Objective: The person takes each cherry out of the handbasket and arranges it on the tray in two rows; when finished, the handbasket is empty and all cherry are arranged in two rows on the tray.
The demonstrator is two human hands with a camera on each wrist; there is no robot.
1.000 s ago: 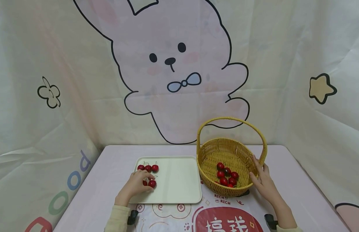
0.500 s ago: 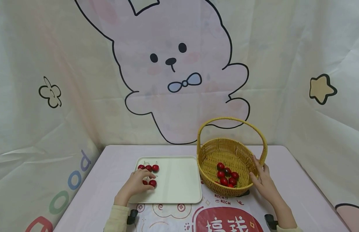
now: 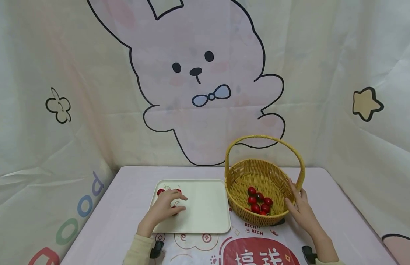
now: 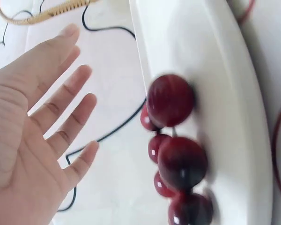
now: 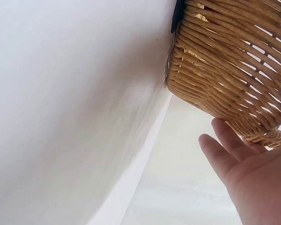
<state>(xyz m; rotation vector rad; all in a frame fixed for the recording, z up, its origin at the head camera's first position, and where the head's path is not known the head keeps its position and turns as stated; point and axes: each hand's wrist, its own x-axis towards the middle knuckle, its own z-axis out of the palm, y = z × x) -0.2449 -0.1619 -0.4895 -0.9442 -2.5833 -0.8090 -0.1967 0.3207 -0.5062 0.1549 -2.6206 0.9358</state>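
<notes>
My left hand (image 3: 166, 206) hovers over the left part of a cream tray (image 3: 208, 206), fingers spread and relaxed, holding nothing. Several dark red cherries (image 4: 182, 161) with thin stems lie in two rows on that tray; in the head view the hand covers most of them. To the right stands a yellow wicker basket (image 3: 239, 176) with a tall arched handle, and more cherries (image 3: 255, 208) are gathered in its bottom. My right hand (image 3: 302, 209) rests against the basket's right side near the handle's foot, its fairly straight fingers (image 5: 220, 154) touching the weave.
The tray and basket stand side by side on a pale table (image 3: 132, 191). A printed red patch (image 3: 261, 254) marks the cloth near the front. Behind hangs a curtain (image 3: 205, 121) with a cartoon animal, and cloth walls close off both sides.
My left hand has shifted a little right and up over the tray, its fingers straightening away from the near cherries. The right hand stays at the basket.
</notes>
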